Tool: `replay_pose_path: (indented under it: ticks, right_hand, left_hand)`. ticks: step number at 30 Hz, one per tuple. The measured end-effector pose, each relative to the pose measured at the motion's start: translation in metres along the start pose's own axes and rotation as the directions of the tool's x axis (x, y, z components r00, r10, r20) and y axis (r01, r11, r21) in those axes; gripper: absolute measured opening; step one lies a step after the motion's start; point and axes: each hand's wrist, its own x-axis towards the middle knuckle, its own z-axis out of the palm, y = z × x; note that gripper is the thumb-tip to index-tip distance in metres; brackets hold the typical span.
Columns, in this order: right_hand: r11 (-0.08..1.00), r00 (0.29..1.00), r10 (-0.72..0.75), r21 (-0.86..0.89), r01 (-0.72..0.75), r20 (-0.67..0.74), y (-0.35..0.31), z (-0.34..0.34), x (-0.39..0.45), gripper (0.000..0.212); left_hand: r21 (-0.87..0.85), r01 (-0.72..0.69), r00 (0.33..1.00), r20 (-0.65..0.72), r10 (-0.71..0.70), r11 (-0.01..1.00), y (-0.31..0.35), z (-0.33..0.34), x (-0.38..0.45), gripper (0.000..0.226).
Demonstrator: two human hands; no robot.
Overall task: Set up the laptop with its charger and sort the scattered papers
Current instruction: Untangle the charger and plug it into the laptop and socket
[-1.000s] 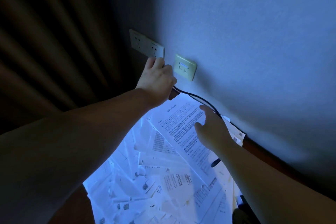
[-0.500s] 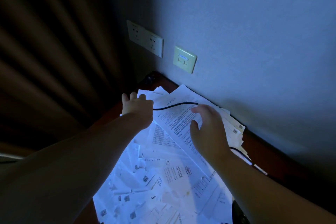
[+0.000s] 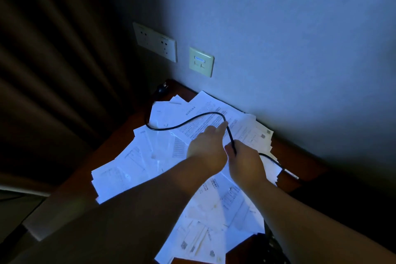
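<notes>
— Dim blue light falls on a plain wall (image 3: 300,38) with a dark curtain (image 3: 53,70) hanging at the left. What sits below?

— A reddish-brown wooden desk (image 3: 300,156) pushed against that wall, most of it buried under scattered papers (image 3: 132,163), white printed sheets overlapping at all angles.

— And on the wall itself?

— 2 plates just above the desk: a wide power outlet (image 3: 155,42) near the corner, and a smaller square socket plate (image 3: 201,61) to its right. Nothing is plugged into either.

— Where is the charger?

— Its black cable (image 3: 186,123) lies in a loop over the topmost papers. The plug end (image 3: 161,89) rests at the far corner of the desk, below the outlet. From there the cable runs along the left edge of the pile, curves across the sheets, arches up, then drops to the hands and trails off to the right edge of the papers.

— What are the hands doing?

— The right hand (image 3: 246,163) pinches the cable between curled fingers. The left hand (image 3: 206,148) is just beside it, index finger stretched out and touching the cable near the top of its arch, not gripping it; the rest of its fingers I cannot make out clearly.

— Any laptop?

— Only a dark shape (image 3: 272,242) at the bottom right, too dim to identify.
</notes>
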Motion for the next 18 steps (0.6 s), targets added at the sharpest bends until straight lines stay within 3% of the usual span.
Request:
replay_pose_path:
  ticks: [4, 6, 9, 11, 14, 18]
  right_hand:
    - [0.973, 0.986, -0.156, -0.181, 0.143, -0.061, -0.004, -0.017, 0.006, 0.026]
    - [0.944, 0.978, -0.204, -0.270, 0.187, -0.035, -0.005, -0.024, 0.008, 0.025]
    - [0.964, 0.984, -0.086, -0.235, 0.121, 0.157, -0.005, -0.025, 0.003, 0.064]
    - [0.978, 0.970, -0.015, -0.197, 0.065, 0.242, -0.004, -0.022, -0.005, 0.079]
    - [0.984, 0.970, -0.012, -0.171, 0.055, 0.244, -0.001, -0.021, -0.019, 0.079]
    - [0.992, 0.984, -0.053, -0.104, 0.072, 0.169, 0.003, -0.029, -0.038, 0.071]
  left_hand:
    - [-0.242, 0.030, 0.996, -0.074, -0.049, 0.970, -0.001, -0.004, -0.013, 0.096]
    - [-0.220, 0.019, 0.994, -0.097, -0.041, 0.975, -0.003, -0.006, -0.017, 0.095]
    - [-0.134, 0.072, 0.995, -0.061, -0.081, 0.988, -0.005, -0.006, -0.018, 0.089]
    - [-0.053, 0.110, 0.993, -0.043, -0.112, 0.993, -0.004, -0.006, -0.020, 0.089]
    - [0.066, 0.126, 0.991, -0.058, -0.123, 0.990, 0.003, -0.005, -0.025, 0.085]
    - [0.042, 0.073, 0.989, -0.133, -0.067, 0.996, 0.019, -0.002, -0.033, 0.076]
